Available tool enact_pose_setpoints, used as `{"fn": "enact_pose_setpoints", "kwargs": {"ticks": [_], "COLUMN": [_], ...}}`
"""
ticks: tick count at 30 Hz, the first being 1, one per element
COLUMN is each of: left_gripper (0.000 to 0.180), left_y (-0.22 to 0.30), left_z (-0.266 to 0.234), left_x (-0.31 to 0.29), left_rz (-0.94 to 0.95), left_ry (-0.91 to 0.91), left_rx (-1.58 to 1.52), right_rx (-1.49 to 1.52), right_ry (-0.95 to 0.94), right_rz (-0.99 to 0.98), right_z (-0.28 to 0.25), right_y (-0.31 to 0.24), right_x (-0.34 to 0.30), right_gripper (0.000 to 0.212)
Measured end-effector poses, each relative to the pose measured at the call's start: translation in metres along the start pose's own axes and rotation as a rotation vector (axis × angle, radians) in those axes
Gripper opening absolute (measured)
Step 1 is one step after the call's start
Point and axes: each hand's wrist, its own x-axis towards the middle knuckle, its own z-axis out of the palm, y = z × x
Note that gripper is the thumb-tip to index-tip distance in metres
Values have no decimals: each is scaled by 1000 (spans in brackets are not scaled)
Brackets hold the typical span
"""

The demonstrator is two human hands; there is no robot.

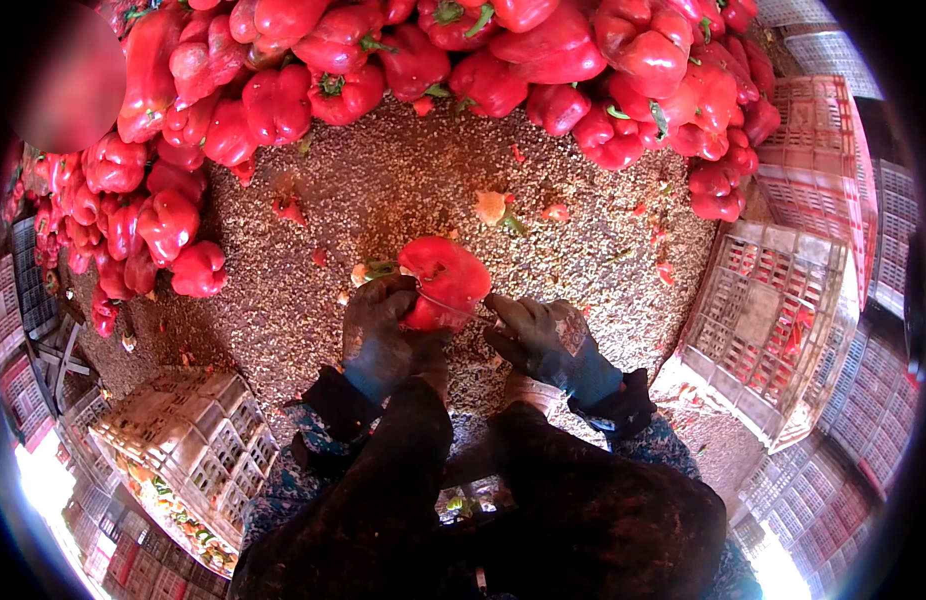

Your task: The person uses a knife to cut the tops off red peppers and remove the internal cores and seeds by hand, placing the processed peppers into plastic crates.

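Red pepper [446,272], one: seemed light, crisp, slick, best held round its sides. Left hand [379,330] cupped it; right hand [543,338], fingers curled, apparently gripped a thin blade [463,312].

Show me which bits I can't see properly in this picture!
In the head view:
Underside of the held red pepper: turned away, partly behind the left grip.
Inside the right grip: hidden by the hand's back.
Far side of the pepper pile: cut off by the top edge.
Upper-left red shape: too blurred.
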Motion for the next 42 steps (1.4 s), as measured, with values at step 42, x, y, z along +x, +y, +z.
{"fn": "enact_pose_setpoints", "kwargs": {"ticks": [42], "left_gripper": [69], "left_y": [19], "left_z": [-26], "left_x": [1], "left_rz": [-8], "left_ry": [118], "left_rx": [-174], "right_rx": [55], "right_ry": [395], "right_rz": [133], "right_z": [33], "right_y": [-56], "right_x": [-2], "right_gripper": [58]}}
